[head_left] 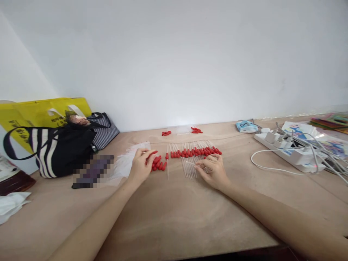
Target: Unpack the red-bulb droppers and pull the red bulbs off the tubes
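My left hand (141,163) pinches a red rubber bulb (151,155) just left of a small pile of loose red bulbs (159,164) on the wooden table (174,217). My right hand (213,168) is closed on a thin clear glass pipette tube (193,164), held sideways. Behind both hands lies a row of clear pipettes with red bulbs fitted (194,152). A single bare tube (168,166) lies between the hands. A few more red bulbs (166,133) and another small cluster of bulbs (196,129) sit near the wall.
Clear plastic bags (127,161) lie by my left hand. A striped black-and-white tote (54,152), a yellow bag (40,112) and a dark flat object (92,171) stand at left. A white power strip (293,152) with cables, a blue mask (246,126) and coloured papers (330,121) are at right.
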A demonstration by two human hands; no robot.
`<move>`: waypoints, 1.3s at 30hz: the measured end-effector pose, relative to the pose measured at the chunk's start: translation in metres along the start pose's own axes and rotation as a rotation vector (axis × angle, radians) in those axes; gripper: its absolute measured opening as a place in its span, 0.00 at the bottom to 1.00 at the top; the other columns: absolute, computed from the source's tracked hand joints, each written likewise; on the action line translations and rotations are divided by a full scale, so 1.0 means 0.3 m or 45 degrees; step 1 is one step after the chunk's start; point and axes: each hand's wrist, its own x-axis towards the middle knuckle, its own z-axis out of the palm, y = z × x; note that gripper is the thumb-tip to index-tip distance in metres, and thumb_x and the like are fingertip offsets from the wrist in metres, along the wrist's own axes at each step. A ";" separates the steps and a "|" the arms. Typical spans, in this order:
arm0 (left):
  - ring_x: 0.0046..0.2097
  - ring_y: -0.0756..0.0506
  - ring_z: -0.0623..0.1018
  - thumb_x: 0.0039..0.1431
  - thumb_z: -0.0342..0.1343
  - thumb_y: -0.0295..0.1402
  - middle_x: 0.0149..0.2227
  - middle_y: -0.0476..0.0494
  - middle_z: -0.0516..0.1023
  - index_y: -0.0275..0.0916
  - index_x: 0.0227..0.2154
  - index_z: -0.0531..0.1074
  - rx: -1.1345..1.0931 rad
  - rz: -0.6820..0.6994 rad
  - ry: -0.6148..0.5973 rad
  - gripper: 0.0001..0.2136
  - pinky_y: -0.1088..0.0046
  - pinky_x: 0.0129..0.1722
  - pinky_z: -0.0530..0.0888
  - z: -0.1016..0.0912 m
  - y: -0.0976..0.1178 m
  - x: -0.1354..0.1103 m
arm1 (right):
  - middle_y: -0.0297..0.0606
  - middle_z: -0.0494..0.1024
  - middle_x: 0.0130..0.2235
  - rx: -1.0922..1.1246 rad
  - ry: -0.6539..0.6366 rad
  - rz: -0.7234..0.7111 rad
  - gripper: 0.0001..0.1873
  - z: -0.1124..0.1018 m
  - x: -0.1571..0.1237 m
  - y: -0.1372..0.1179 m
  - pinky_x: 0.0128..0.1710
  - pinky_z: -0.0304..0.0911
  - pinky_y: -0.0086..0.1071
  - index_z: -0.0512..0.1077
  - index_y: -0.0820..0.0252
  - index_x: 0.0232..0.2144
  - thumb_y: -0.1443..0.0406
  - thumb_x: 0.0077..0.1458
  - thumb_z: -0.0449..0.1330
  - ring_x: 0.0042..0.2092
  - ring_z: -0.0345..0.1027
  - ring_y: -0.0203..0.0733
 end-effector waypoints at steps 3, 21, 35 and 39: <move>0.32 0.48 0.70 0.52 0.47 0.33 0.33 0.43 0.68 0.37 0.36 0.73 0.087 -0.297 0.000 0.12 0.73 0.29 0.70 -0.009 -0.076 0.027 | 0.32 0.74 0.23 -0.024 0.051 0.053 0.09 0.014 0.023 -0.015 0.44 0.45 0.36 0.72 0.57 0.28 0.63 0.52 0.52 0.28 0.62 0.33; 0.38 0.43 0.75 0.55 0.37 0.45 0.33 0.43 0.78 0.38 0.28 0.73 0.170 -0.778 -0.296 0.22 0.71 0.36 0.67 0.019 -0.190 0.021 | 0.43 0.71 0.32 -0.494 -0.475 -0.139 0.13 0.130 0.097 -0.144 0.39 0.42 0.43 0.69 0.64 0.34 0.64 0.53 0.47 0.36 0.57 0.44; 0.47 0.35 0.67 0.44 0.52 0.43 0.39 0.40 0.74 0.42 0.22 0.74 0.625 -0.463 -0.655 0.12 0.58 0.43 0.63 0.103 -0.044 0.184 | 0.37 0.72 0.27 -0.432 -0.101 0.072 0.15 0.015 0.096 -0.013 0.39 0.40 0.38 0.73 0.57 0.30 0.61 0.55 0.47 0.33 0.60 0.39; 0.42 0.31 0.71 0.34 0.59 0.40 0.30 0.34 0.76 0.36 0.14 0.72 0.702 -0.553 -0.768 0.11 0.58 0.37 0.66 0.200 -0.031 0.251 | 0.37 0.72 0.26 -0.495 -0.057 0.107 0.15 -0.031 0.047 0.085 0.38 0.41 0.36 0.73 0.58 0.27 0.63 0.55 0.47 0.33 0.61 0.38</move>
